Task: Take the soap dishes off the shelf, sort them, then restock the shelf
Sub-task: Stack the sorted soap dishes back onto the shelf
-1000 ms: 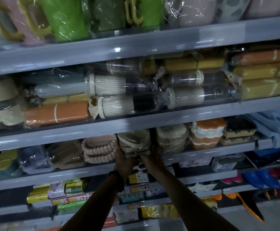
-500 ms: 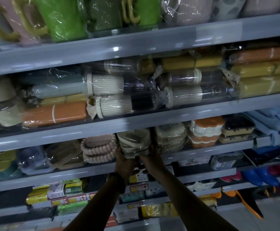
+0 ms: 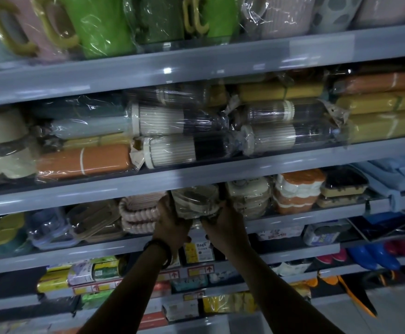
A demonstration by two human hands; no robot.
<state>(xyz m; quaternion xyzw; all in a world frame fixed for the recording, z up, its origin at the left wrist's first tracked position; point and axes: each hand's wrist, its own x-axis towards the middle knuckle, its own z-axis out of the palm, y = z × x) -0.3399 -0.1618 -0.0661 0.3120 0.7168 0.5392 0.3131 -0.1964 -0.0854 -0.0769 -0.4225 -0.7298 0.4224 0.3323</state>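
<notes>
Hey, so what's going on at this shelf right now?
A person is reaching up to a store shelf with both arms. The left hand and right hand grip a plastic-wrapped stack of beige soap dishes from either side, at the shelf's front edge. Beside it sit pink ribbed dishes on its left and a cream stack on its right. Whether the stack is coming off or going back cannot be told from this view.

We reach up and forward, both hands close together. Our left hand (image 3: 172,221) and our right hand (image 3: 226,225) grip one wrapped pack (image 3: 194,201) from its two sides, fingers curled. A dark band (image 3: 159,249) sits just below the left hand.
</notes>
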